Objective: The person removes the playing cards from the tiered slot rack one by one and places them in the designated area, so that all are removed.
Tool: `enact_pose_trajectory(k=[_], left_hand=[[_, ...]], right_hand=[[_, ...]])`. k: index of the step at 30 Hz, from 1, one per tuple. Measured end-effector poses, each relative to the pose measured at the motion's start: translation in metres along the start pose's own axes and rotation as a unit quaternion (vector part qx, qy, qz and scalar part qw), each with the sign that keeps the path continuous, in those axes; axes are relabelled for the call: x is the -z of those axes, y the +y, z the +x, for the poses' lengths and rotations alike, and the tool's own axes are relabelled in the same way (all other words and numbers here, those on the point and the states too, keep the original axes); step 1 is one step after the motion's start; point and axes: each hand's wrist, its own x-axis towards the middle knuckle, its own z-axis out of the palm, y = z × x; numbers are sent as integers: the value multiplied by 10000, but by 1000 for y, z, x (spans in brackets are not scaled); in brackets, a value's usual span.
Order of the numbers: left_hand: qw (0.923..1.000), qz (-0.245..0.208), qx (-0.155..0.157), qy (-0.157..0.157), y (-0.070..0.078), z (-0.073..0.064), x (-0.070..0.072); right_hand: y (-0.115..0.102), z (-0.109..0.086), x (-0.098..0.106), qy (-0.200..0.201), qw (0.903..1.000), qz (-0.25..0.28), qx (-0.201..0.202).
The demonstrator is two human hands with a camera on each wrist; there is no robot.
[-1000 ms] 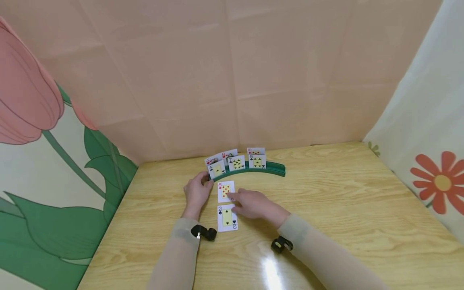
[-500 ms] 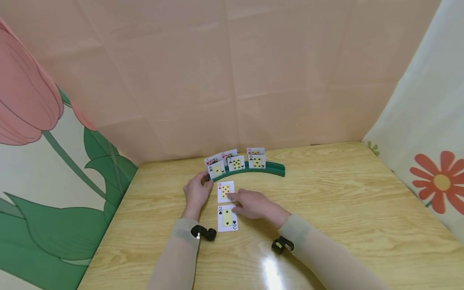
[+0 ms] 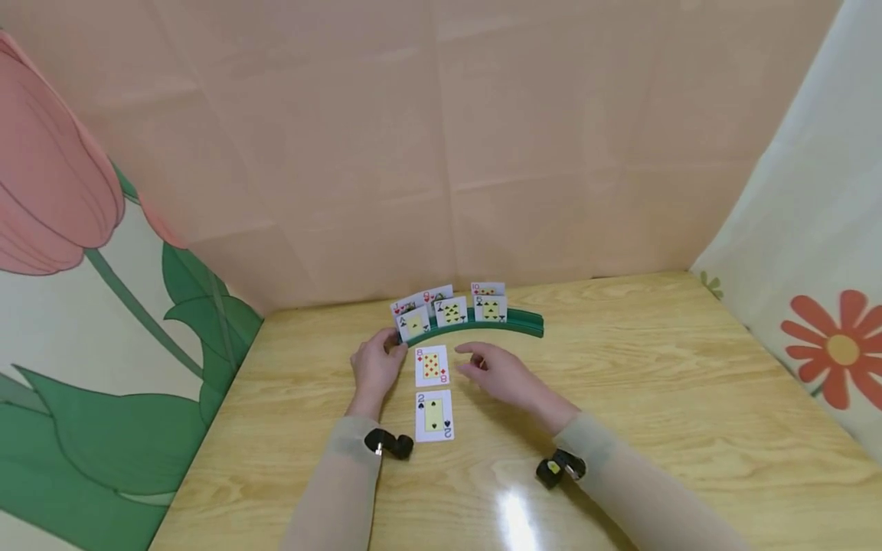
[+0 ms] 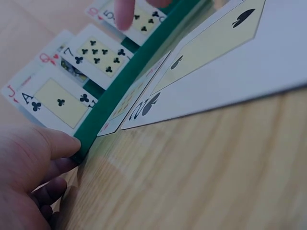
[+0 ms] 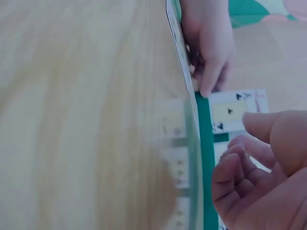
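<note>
A curved green card holder (image 3: 482, 324) stands on the table. Its front row bears the ace (image 3: 414, 324), seven (image 3: 451, 311) and five of clubs (image 3: 491, 309). Behind them stand the jack and queen of hearts (image 3: 437, 294) and a red ten (image 3: 488, 288). My left hand (image 3: 376, 364) pinches the holder's left end, thumb (image 4: 64, 143) on its front. Face up before it lie the eight of diamonds (image 3: 432, 366) and, nearer me, the two of spades (image 3: 435, 415). Just right of the eight hovers my right hand (image 3: 501, 373), fingers loosely bent around nothing.
The wooden table (image 3: 661, 398) extends to both sides. A pink cloth backdrop (image 3: 441, 153) hangs behind it, with flower-printed cloths at left and right. Each wrist wears a small black camera.
My right hand has lifted off the eight of diamonds and drawn back to the right and slightly away from me. The left hand keeps its place on the holder.
</note>
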Motion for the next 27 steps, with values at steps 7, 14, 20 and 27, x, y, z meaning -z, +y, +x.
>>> enact_pose_trajectory(k=[7,14,20,27], left_hand=[[9999,122,-47,68,0,2,-2],[9998,175,31,32,-2,4,-2],[9998,174,35,56,-3,6,-2],[9998,186,-21,93,-4,6,-4]], right_hand=[[7,-7,31,848,9963,119,-89],[18,-4,58,1502,9884,235,-47],[26,5,75,1890,9818,151,-115],[37,17,83,1945,9805,203,-216]])
